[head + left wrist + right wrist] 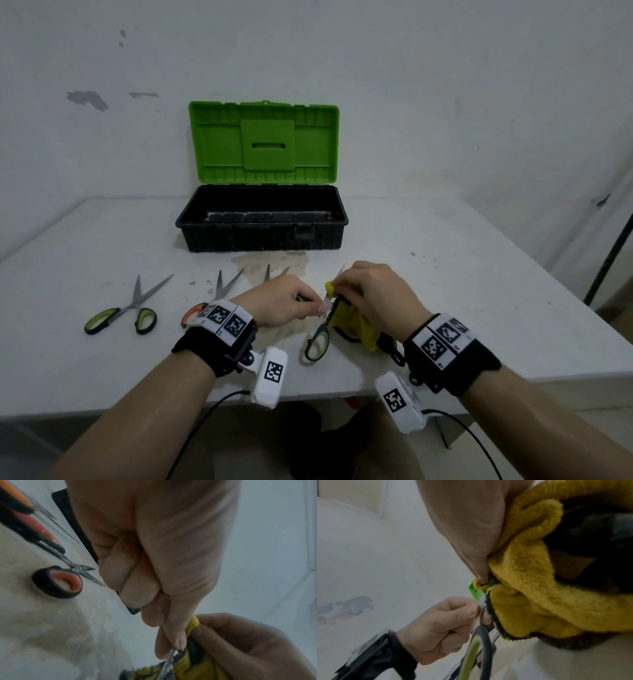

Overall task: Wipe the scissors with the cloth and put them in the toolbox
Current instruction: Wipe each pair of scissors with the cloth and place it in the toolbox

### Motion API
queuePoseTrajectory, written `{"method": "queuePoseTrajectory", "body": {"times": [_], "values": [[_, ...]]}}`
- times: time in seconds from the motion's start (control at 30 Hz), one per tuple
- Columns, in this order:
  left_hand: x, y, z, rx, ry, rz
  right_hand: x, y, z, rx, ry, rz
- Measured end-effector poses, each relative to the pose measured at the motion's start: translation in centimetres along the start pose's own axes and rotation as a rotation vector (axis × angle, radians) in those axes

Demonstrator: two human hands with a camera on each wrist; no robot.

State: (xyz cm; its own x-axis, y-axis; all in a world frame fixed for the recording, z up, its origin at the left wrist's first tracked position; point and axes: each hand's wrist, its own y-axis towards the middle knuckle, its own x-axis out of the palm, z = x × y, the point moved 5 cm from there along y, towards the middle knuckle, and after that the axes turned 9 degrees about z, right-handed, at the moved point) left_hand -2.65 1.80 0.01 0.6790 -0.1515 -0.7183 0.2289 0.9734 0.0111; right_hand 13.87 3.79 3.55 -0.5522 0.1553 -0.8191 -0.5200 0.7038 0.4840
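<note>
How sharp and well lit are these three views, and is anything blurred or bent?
Head view: dim, even light, sharp toolbox, wide-angle bend at the table edges. Left wrist view: left hand close and soft. Right wrist view: cloth fairly sharp, scissors blurred.

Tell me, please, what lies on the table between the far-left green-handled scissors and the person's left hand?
In the head view, orange-handled scissors lie between the green-handled scissors and the left hand, partly hidden by the wristband.

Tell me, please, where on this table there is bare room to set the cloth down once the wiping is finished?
Bare table lies right of the right hand, out to the right edge, and right of the toolbox. Another free patch lies left of the toolbox, behind the green-handled scissors. It is crowded in front of the toolbox, where scissors lie in a row and both hands work.
</note>
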Motion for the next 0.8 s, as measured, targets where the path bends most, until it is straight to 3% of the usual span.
{"method": "queuePoseTrajectory", "body": {"times": [0.13,0.27,0.33,0.43,0.57,0.67,0.8], "values": [[0.1,-0.2,0.1,0.015,0.027,-0.013,-0.6,1.3,1.6,0.140,0.044,0.120],[-0.1,-0.5,-0.6,-0.037,-0.134,0.015,-2.0,1.5,2.2,0.190,0.050,0.225],[-0.5,-0.6,-0.8,-0.077,-0.234,0.050,-2.4,0.7,1.0,0.100,0.096,0.175],[-0.5,-0.6,-0.9,-0.100,-0.306,0.024,-1.4,-0.8,-1.3,-0.068,-0.017,-0.027],[0.3,-0.6,-0.5,-0.083,-0.269,-0.022,-1.1,-0.8,-2.0,-0.104,-0.105,-0.092],[0.3,-0.6,-0.4,-0.055,-0.201,-0.018,-0.9,-0.4,-1.6,-0.038,-0.074,-0.082],[0.1,-0.5,-0.2,-0.046,-0.158,-0.011,-1.0,1.0,0.2,0.149,0.011,0.085]]}}
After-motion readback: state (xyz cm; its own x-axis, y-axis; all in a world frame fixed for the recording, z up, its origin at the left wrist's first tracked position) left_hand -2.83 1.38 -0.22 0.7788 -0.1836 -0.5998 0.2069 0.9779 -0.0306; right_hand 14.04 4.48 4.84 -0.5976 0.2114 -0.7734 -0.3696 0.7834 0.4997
